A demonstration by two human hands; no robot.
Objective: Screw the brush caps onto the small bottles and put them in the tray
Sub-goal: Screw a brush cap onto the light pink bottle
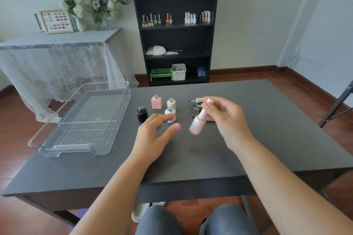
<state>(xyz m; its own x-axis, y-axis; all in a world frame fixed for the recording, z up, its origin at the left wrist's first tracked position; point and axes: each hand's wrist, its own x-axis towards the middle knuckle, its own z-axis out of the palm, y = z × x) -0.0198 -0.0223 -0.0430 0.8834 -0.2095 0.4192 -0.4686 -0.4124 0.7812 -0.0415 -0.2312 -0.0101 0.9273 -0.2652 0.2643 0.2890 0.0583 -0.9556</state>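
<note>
The right hand [225,116] holds a pale pink bottle [196,125] up off the dark table [248,149], fingers closed around its ribbed brush cap [202,113] near the top. The bottle hangs tilted, its body down toward the left, and it is blurred, so I cannot tell whether the cap is fully tightened; it does sit on the neck. The left hand [156,137] hovers just beside the bottle with fingers spread and loose, gripping nothing.

Progress, judged from the layout: this looks like the 1st bottle of 5. The clear plastic tray [63,133] at the left of the table holds no bottles yet. 4 bottles stand uncapped with bare necks in a cluster between the tray and the right hand: a black bottle [142,114], a pink square bottle [156,101], a cream bottle [171,103] and a white bottle [170,115], the last partly behind the left fingers.

Loose brush caps lie on the table behind the right hand. A cream cap [198,99] with its brush pointing left is clear to see; below it at least 2 more dark brush stems [193,108] show, but the hand hides their handles, so the exact count is uncertain.

What is left, then: confirm this cap is snug, carry the pale pink bottle across to the tray, and then match, screw and place the other 4.
</note>
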